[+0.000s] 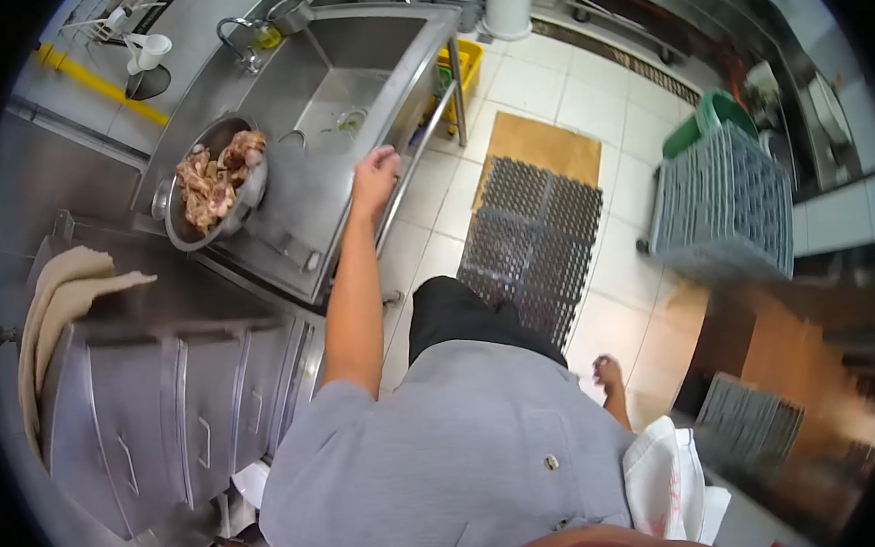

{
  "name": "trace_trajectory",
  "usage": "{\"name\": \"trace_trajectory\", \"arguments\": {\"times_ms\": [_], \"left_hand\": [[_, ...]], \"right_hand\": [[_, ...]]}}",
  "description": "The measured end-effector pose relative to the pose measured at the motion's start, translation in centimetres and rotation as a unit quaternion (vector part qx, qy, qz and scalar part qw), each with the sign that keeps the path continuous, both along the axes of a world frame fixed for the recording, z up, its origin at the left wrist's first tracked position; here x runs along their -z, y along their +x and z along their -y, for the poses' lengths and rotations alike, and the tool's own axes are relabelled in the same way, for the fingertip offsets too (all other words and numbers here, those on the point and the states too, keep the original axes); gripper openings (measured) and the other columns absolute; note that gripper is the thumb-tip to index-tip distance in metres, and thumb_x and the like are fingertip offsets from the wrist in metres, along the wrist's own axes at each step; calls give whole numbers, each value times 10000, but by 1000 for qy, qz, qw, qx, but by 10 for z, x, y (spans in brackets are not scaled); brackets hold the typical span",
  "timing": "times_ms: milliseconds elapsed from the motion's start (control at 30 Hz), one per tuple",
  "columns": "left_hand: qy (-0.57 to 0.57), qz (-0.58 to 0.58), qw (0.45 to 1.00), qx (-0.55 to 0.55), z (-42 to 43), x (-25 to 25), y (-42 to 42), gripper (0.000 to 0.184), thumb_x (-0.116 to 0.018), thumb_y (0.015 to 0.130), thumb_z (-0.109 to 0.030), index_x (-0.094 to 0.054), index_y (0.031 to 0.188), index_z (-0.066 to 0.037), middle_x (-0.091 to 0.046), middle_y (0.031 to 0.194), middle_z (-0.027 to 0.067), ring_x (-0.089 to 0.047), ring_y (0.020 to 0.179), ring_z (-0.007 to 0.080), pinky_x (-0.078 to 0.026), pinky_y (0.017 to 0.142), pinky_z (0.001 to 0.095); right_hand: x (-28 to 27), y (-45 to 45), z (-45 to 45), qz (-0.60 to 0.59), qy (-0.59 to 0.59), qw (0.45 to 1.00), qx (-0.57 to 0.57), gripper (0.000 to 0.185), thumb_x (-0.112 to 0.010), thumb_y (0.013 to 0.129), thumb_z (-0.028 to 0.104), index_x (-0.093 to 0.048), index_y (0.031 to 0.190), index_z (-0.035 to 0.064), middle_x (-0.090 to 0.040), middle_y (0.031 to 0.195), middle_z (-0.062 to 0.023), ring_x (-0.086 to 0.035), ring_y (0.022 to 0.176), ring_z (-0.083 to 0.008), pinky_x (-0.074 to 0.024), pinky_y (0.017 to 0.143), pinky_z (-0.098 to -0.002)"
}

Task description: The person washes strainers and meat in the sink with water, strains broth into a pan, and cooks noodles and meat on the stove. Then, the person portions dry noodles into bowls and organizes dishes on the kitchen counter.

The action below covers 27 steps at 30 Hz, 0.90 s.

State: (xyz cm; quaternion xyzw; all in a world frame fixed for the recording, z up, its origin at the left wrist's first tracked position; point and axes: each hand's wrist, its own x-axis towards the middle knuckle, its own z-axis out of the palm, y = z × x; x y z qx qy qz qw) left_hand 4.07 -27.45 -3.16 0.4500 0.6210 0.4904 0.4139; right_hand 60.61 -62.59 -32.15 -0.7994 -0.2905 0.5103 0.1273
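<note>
My left hand (pixel 376 175) reaches out over the front edge of the steel sink counter (pixel 303 206), its fingers loosely bent and nothing seen in them. To its left on the drainboard rests a metal bowl (pixel 255 192) full of raw meat pieces (pixel 214 182). The sink basin (pixel 341 94) lies beyond the hand, with some water and a drain at its bottom. Low by my right side hangs my right hand (pixel 608 369), fingers slightly curled, apart from any object. A white cloth (pixel 662 475) hangs beside my right hip.
Black rubber mats (pixel 531 238) and a brown board (pixel 540 147) lie on the tiled floor ahead. On the right stand stacked grey racks (pixel 724 206) and a green bin (pixel 709 121). Steel drawers (pixel 145 412) and a beige cloth (pixel 59 307) are at left. A white bucket (pixel 509 8) stands far back.
</note>
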Motion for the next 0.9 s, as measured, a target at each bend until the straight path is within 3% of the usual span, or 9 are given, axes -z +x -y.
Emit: {"name": "trace_trajectory", "arguments": {"times_ms": [100, 200, 300, 433, 500, 567, 633, 733, 900], "left_hand": [[58, 230, 963, -128, -127, -10, -62, 248, -538, 866, -156, -550, 1073, -20, -606, 874, 84, -599, 755, 206, -499, 647, 323], [61, 460, 850, -250, -257, 9, -167, 279, -500, 871, -134, -490, 1119, -7, -559, 1043, 138, -575, 899, 277, -504, 732, 395], [75, 435, 841, -313, -348, 11, -250, 366, -529, 849, -126, -459, 1177, 20, -529, 1105, 159, -538, 974, 288, -486, 794, 428], [113, 116, 906, -392, -456, 16, -375, 600, -602, 785, -116, -370, 1319, 29, -497, 1231, 187, -496, 1113, 342, -407, 944, 409], [-21, -67, 913, -403, -489, 18, -428, 690, -635, 740, -94, -352, 1361, 7, -392, 1365, 221, -379, 1273, 345, -303, 1049, 358], [0, -144, 900, -412, -508, 31, -438, 685, -635, 734, -101, -364, 1353, 9, -373, 1375, 226, -364, 1281, 342, -306, 1047, 371], [72, -320, 875, -357, -518, 73, -468, 649, -627, 722, -134, -418, 1320, 4, -335, 1395, 227, -334, 1289, 359, -324, 1039, 385], [18, -421, 862, -281, -494, 58, -432, 599, -616, 722, -138, -473, 1296, -41, -377, 1387, 167, -386, 1253, 337, -340, 1029, 382], [-79, -469, 866, -154, -453, 45, -418, 569, -632, 736, -144, -504, 1290, -106, -459, 1342, 83, -442, 1217, 297, -370, 1007, 384]], "right_hand": [[-94, 17, -190, 29, 197, 980, 11, 304, -512, 864, 120, -532, 1159, 51, -585, 768, -59, -547, 626, -132, -455, 499, -271], [-169, 11, -320, 58, 243, 968, 11, 336, -500, 882, 136, -517, 1204, 40, -588, 885, -52, -543, 727, -122, -453, 592, -261], [-194, -14, -401, 41, 276, 958, 63, 324, -510, 887, 152, -527, 1186, 28, -594, 915, -57, -553, 745, -124, -452, 609, -254], [-223, -92, -479, -22, 157, 981, 113, 323, -515, 882, 155, -533, 1168, 5, -613, 898, -68, -569, 742, -135, -460, 622, -253], [-241, -140, -535, -44, 96, 992, 68, 274, -508, 895, 140, -541, 1143, 27, -617, 859, -54, -574, 752, -129, -476, 639, -250], [-270, -185, -600, -37, 131, 990, -26, 275, -508, 894, 133, -542, 1143, 22, -618, 848, -53, -574, 748, -129, -472, 635, -248], [-283, -222, -673, 13, 206, 962, -177, 267, -507, 890, 108, -548, 1131, 2, -618, 839, -54, -565, 737, -115, -459, 636, -241], [-312, -321, -796, 7, 293, 918, -266, 287, -530, 895, 127, -559, 1119, -51, -630, 978, -113, -582, 897, -163, -464, 794, -283], [-351, -558, -925, -78, 401, 758, -509, 314, -553, 892, 197, -578, 1150, 20, -641, 1011, -121, -615, 913, -210, -486, 786, -320]]}}
